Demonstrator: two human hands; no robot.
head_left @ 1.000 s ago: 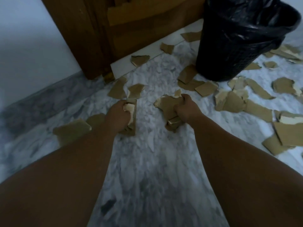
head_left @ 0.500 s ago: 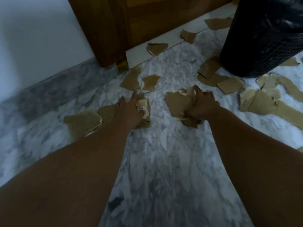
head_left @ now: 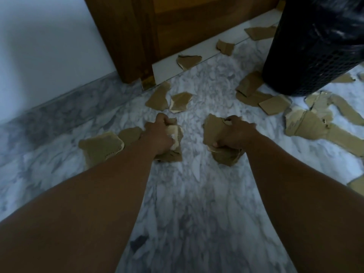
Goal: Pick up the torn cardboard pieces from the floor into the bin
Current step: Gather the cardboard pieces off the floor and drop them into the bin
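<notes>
Marble floor (head_left: pixel 197 194), white veined with grey, takes up most of the view; it is bounded at far left by a white wall (head_left: pixel 49 46) over a grey skirting (head_left: pixel 59 107), and ahead by a wooden door (head_left: pixel 197 26) with a pale threshold strip (head_left: pixel 199 56) at its foot. Open floor runs between the two forearms and back to the near edge, carrying one dark mark (head_left: pixel 137 243). One black mesh bin (head_left: pixel 307 62) with a black liner stands upright at upper right, well apart from both hands. Torn cardboard pieces lie scattered: two (head_left: pixel 100 146) just left of the left hand, two (head_left: pixel 158 97) ahead of it, three (head_left: pixel 188 61) on or against the threshold, three (head_left: pixel 274 104) at the bin's near base, and an overlapping cluster (head_left: pixel 303 125) at right that cannot be counted reliably. Left hand (head_left: pixel 159 136) is clenched in a fist round a bundle of brown pieces (head_left: pixel 173 152), low over the floor. Right hand (head_left: pixel 234 134) is likewise clenched, fingers curled round a second bundle (head_left: pixel 212 129). Whether either bundle touches the floor cannot be determined.
</notes>
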